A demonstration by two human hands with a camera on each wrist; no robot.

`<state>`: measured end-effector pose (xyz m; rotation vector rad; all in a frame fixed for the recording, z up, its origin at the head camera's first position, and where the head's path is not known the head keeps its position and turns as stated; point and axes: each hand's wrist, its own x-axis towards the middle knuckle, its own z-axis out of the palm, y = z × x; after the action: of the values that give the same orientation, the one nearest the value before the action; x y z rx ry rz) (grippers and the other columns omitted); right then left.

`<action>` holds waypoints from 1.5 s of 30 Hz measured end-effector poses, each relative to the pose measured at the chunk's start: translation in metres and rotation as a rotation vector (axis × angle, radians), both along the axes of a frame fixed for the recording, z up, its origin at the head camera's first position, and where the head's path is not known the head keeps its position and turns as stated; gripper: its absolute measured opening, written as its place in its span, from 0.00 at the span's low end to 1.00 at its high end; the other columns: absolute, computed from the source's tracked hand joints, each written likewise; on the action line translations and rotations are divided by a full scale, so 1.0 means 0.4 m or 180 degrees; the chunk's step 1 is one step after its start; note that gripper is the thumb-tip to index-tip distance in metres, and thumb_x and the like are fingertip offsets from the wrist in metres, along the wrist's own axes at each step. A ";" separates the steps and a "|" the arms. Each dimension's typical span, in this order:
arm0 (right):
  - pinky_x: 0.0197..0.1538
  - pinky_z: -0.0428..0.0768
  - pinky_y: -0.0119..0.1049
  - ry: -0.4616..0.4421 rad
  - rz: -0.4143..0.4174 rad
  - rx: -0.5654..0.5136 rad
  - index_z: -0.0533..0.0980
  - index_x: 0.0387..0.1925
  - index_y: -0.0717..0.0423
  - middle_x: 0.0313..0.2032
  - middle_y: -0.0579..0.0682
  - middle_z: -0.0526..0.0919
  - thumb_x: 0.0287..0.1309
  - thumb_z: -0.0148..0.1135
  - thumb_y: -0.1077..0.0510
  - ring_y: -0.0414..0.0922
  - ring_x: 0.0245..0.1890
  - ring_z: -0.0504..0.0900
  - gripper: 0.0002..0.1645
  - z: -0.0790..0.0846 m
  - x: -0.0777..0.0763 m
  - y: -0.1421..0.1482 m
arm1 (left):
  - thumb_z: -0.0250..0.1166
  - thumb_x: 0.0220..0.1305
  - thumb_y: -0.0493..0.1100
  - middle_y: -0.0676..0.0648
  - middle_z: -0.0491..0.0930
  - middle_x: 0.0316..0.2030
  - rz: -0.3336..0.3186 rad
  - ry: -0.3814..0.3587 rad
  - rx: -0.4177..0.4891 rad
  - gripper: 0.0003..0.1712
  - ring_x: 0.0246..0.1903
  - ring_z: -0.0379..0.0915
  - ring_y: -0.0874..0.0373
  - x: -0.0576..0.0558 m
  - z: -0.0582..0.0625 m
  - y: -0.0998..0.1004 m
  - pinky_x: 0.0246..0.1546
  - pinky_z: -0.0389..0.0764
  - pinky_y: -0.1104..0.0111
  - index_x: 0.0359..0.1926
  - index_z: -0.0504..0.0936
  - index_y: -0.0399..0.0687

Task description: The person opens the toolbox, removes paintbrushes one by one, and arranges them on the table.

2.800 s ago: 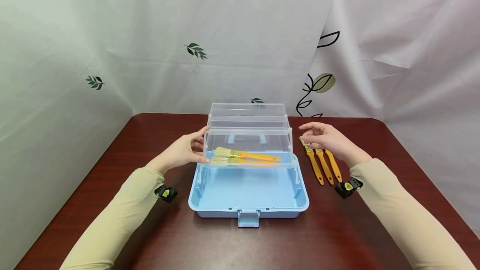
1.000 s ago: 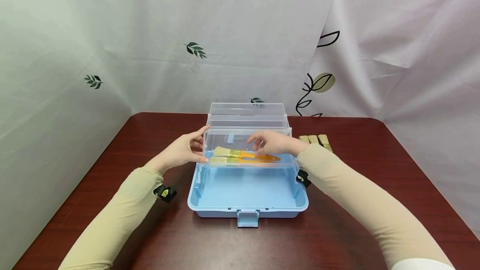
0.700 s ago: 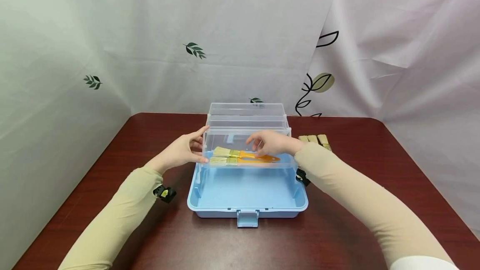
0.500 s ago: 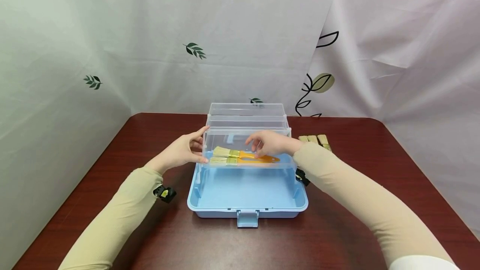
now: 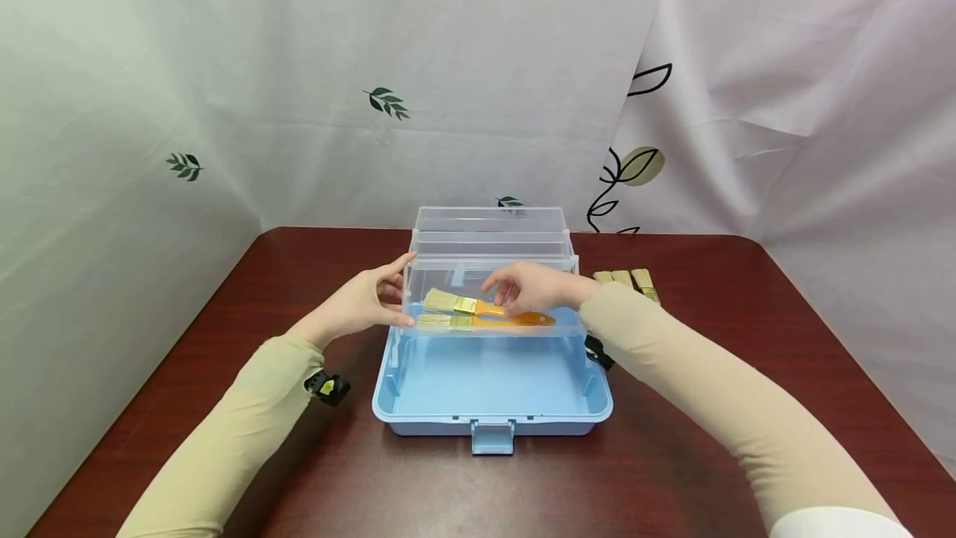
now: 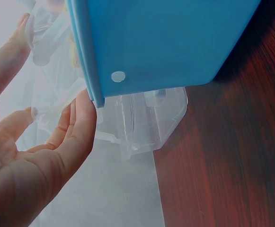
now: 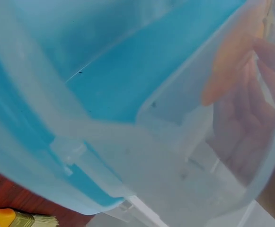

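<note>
One brush [image 5: 465, 305] is pinched by the right hand [image 5: 541, 285] beside a second brush [image 5: 444, 322] inside the clear tray [image 5: 523, 332], whose end the left hand [image 5: 366, 299] holds above the blue box [image 5: 493, 380], and a hasty tug could catch a handle on the rim, jolting everything.

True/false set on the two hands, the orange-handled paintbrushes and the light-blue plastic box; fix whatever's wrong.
1. The left hand holds an end of the front clear plastic tray. True.
2. The right hand pinches an orange-handled paintbrush. True.
3. In the head view, that brush's bristles point right. False: they point left.
4. Four more brush heads show past the right arm. False: three pale bristle heads show beyond the cream fabric right sleeve.
5. The light-blue plastic box stands open. True.
</note>
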<state>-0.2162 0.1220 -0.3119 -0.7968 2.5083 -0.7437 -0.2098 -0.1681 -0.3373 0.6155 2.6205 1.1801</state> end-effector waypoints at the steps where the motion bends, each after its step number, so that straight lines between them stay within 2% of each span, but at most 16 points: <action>1: 0.44 0.78 0.34 0.0000 0.0011 0.0014 0.72 0.59 0.58 0.41 0.51 0.79 0.57 0.60 0.69 0.43 0.39 0.77 0.27 0.001 0.000 -0.001 | 0.78 0.44 0.47 0.39 0.69 0.53 -0.0013 0.0014 0.0005 0.62 0.51 0.73 0.46 0.000 0.000 0.000 0.49 0.79 0.56 0.74 0.48 0.55; 10: 0.42 0.76 0.33 0.0012 0.0117 0.0186 0.74 0.57 0.52 0.41 0.50 0.78 0.55 0.59 0.70 0.43 0.39 0.76 0.27 0.008 0.002 -0.010 | 0.76 0.46 0.47 0.37 0.68 0.53 -0.0061 0.0011 0.0027 0.61 0.52 0.73 0.45 0.002 0.002 -0.002 0.50 0.78 0.54 0.75 0.47 0.54; 20: 0.47 0.77 0.35 0.0038 0.0221 0.0422 0.74 0.57 0.54 0.41 0.50 0.77 0.56 0.59 0.70 0.46 0.43 0.76 0.26 0.017 0.003 -0.017 | 0.77 0.45 0.47 0.38 0.69 0.53 -0.0044 0.0035 -0.0005 0.61 0.51 0.73 0.45 0.000 0.001 -0.001 0.51 0.78 0.55 0.74 0.48 0.55; 37: 0.48 0.78 0.37 -0.0003 0.0192 0.0417 0.75 0.56 0.55 0.42 0.51 0.79 0.54 0.57 0.72 0.47 0.45 0.77 0.26 0.027 -0.009 -0.022 | 0.76 0.47 0.47 0.37 0.69 0.53 -0.0091 0.0027 0.0077 0.60 0.51 0.72 0.44 -0.001 0.001 -0.005 0.50 0.79 0.55 0.75 0.47 0.55; 45: 0.45 0.77 0.35 -0.0122 -0.0031 0.0240 0.75 0.55 0.55 0.42 0.51 0.78 0.53 0.56 0.73 0.48 0.44 0.76 0.27 0.022 -0.008 -0.018 | 0.77 0.44 0.48 0.38 0.69 0.52 -0.0078 0.0037 0.0077 0.62 0.50 0.73 0.46 -0.002 -0.002 -0.004 0.49 0.79 0.56 0.74 0.48 0.55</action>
<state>-0.2193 0.1149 -0.3032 -0.7378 2.4918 -0.6571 -0.2106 -0.1695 -0.3381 0.6591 2.6043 1.2062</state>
